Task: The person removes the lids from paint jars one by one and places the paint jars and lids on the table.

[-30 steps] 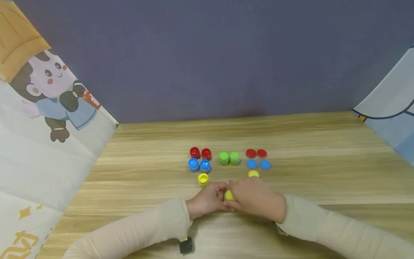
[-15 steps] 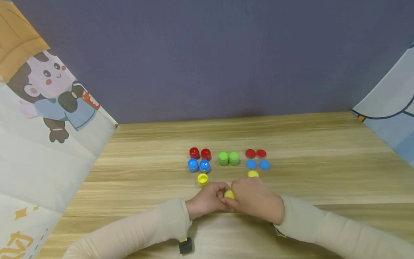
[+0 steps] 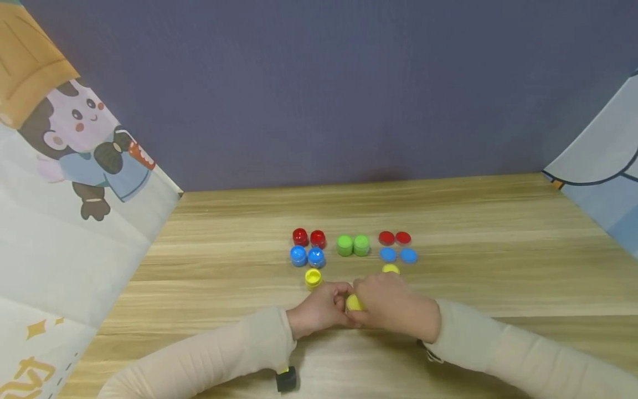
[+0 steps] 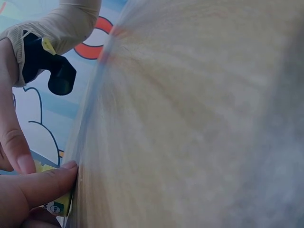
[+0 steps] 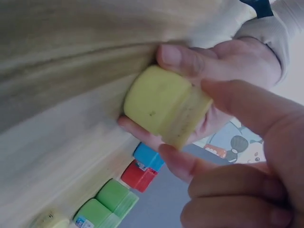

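Note:
In the head view, a small yellow paint jar (image 3: pixel 354 302) is held between both hands, low over the front part of the table. My left hand (image 3: pixel 321 306) grips the jar's body, thumb on one side and fingers on the other, as the right wrist view shows. With thumb and fingers, my right hand (image 3: pixel 396 307) pinches the yellow lid (image 5: pixel 187 118), which sits on the jar. Just beyond the left hand stands an uncovered yellow jar (image 3: pixel 313 278). A loose yellow lid (image 3: pixel 391 269) lies behind the right hand, partly covered by it.
Two uncovered red jars (image 3: pixel 309 238) and two uncovered blue jars (image 3: pixel 307 256) stand at the back left. Two lidded green jars (image 3: pixel 353 245) are beside them. Red lids (image 3: pixel 395 238) and blue lids (image 3: pixel 398 255) lie to the right. A dark wall (image 3: pixel 349 100) rises behind the table.
The right thumb and fingers have shifted slightly around the yellow lid. Both hands keep hold of the jar in the same place, and the other jars and lids have not moved.

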Demonstrator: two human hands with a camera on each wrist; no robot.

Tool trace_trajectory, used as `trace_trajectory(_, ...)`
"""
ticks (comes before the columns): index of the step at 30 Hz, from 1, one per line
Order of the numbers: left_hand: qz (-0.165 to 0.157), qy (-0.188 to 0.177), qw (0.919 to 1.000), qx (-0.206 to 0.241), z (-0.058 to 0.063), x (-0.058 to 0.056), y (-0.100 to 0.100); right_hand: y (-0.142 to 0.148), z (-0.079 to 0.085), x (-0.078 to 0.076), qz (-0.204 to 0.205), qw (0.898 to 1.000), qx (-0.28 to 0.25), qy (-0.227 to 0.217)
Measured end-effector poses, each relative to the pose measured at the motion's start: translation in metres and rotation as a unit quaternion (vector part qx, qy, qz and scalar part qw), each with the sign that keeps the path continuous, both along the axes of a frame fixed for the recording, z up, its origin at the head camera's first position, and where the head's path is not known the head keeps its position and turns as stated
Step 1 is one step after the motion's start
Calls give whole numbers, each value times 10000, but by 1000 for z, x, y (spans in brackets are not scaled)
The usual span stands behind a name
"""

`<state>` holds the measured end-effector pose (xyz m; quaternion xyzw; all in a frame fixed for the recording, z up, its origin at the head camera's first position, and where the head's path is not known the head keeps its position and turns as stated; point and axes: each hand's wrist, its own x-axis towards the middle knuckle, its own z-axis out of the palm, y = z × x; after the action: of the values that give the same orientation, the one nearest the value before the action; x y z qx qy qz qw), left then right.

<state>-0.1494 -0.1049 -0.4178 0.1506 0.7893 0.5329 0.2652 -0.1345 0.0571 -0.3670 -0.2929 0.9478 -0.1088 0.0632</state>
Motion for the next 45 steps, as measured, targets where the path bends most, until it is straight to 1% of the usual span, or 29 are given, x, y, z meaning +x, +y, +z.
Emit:
trace_trajectory(3,-34,61,10000,-67,1,0,0,1,3,-2,131,9999,-62,-50)
trace_trajectory(6,-41,53,9999,-115,1,0,0,3,4,-3,420,9991,-94,-31)
trace_trajectory(11,-27,5,9999,-156,1,0,0,7,8,-5,838,9963,171,45)
trace_trajectory(16,-7,56,9998,-176,0,0,0,9,10,-6,1034,9934,449,222)
trace_trajectory(22,-42,189,9997,-168,-2,0,1,13,9,-7,1314,9873,576,678)
trace_trajectory(25,-70,246,9995,-171,-2,0,0,14,9,-7,1374,9870,555,622)
trace_trajectory(27,-62,249,9995,-166,-2,0,0,14,10,-6,1244,9908,411,343)
trace_trajectory(30,-70,218,9996,-173,-2,-1,-1,13,8,-4,970,9953,6,23)
trace_trajectory(34,-56,94,9999,-83,-2,-1,0,8,2,0,528,9962,-688,-58)
trace_trajectory(36,-30,53,10000,-3,-2,-1,1,5,-1,2,271,9955,-907,-67)
trace_trajectory(38,-9,97,10000,-2,-2,-1,1,3,-5,4,47,9952,-976,-47)
trace_trajectory(41,1,221,9997,-85,-3,-1,2,1,-10,6,-174,9954,-932,130)
trace_trajectory(45,-9,311,9993,-202,-4,-2,1,0,-14,7,-274,9955,-832,374)
